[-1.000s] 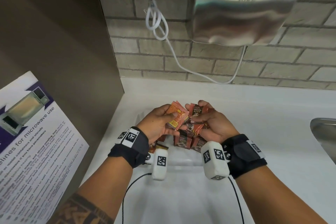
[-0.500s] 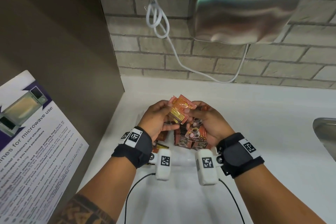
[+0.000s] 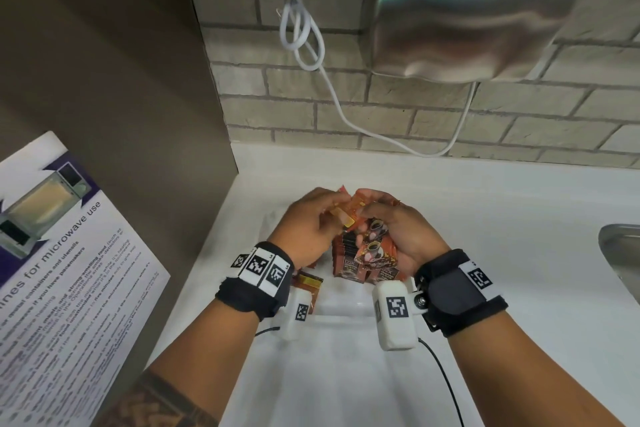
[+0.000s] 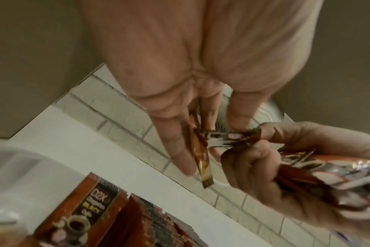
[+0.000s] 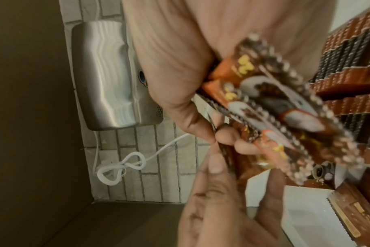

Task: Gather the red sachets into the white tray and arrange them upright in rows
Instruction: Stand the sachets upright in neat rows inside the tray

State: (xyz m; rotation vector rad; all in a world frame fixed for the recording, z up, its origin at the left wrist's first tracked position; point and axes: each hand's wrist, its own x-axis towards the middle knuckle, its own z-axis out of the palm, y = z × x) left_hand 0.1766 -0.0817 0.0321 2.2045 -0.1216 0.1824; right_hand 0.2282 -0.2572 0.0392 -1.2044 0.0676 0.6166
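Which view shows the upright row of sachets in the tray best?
Left wrist: the upright row stands sharp and near, the front label readable. In the head view the right hand and its bundle hide much of the row. The right wrist view catches only serrated tops at its edge.

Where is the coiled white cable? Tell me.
In the head view the coiled white cable hangs on the brick wall, left of the steel hand dryer, above both hands.
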